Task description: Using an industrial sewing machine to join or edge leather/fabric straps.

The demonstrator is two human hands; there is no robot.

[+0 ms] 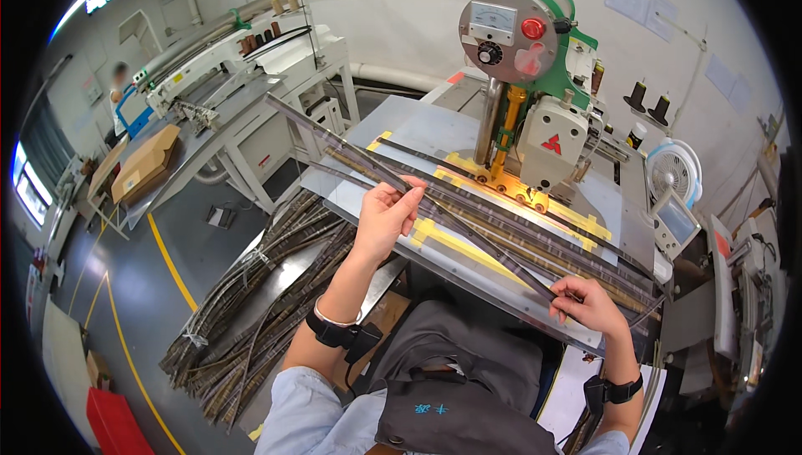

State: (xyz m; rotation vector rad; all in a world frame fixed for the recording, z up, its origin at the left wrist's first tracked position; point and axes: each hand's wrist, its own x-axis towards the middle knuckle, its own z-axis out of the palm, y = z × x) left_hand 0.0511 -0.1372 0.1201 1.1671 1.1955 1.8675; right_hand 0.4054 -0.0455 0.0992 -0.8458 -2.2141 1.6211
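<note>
Slanting across the front of the machine's table is a long, narrow dark strip (pixel 503 258), held up at two places. My left hand (pixel 389 214) pinches it near its middle, thumb against fingers. Farther down to the right, my right hand (pixel 588 308) has its fingertips closed on the strip's lower end. Beneath and behind it, several similar dark and brownish strips (pixel 576 252) lie side by side over the grey metal plate (pixel 386 121). Yellow tape (pixel 455 246) is stuck to the plate. The industrial sewing machine head (pixel 547 139) stands over the strips, its work area lit.
Left of the table, a large tied pile of strips (pixel 242 313) rests on a low metal surface. A small fan (pixel 672 172) and a control screen (pixel 675 219) stand at the right. Thread cones (pixel 660 109) are behind. Another person (pixel 119 100) is far left, beside another machine.
</note>
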